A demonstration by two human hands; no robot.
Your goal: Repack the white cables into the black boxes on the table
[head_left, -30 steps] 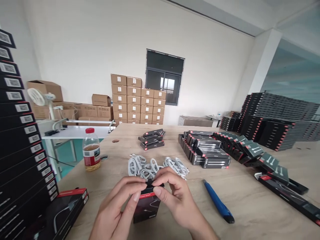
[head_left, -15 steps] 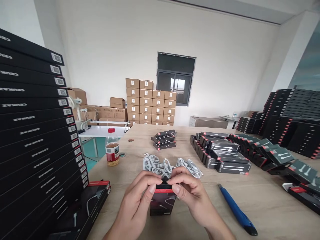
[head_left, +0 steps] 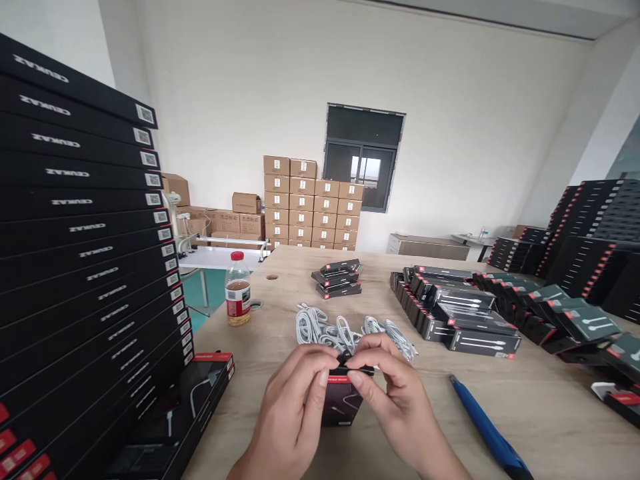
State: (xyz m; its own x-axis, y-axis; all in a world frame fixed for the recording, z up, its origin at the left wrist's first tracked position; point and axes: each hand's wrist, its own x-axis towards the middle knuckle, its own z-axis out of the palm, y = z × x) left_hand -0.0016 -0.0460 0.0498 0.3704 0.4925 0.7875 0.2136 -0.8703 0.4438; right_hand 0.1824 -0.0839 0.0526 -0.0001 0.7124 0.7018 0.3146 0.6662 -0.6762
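A small black box [head_left: 341,405] with a red band near its top stands upright on the wooden table [head_left: 270,347], in front of me. My left hand [head_left: 295,403] pinches the left side of its top edge between thumb and fingers. On the right side of the same edge, my right hand [head_left: 395,393] grips it in a similar pinch. The fingertips nearly meet over the dark top flap, which they partly hide. Coiled white cables [head_left: 325,328] lie just behind the box.
Tall stacked black boxes [head_left: 85,233] stand at the left, near a bottle [head_left: 238,290]. Small boxes [head_left: 339,279] lie behind the cables, with more boxes [head_left: 483,339] at the right. A blue tool [head_left: 487,427] lies right of my right hand.
The view has turned slightly left, so the scene sits further right. Both hands remain on the box's top edge, with little change in their grip.
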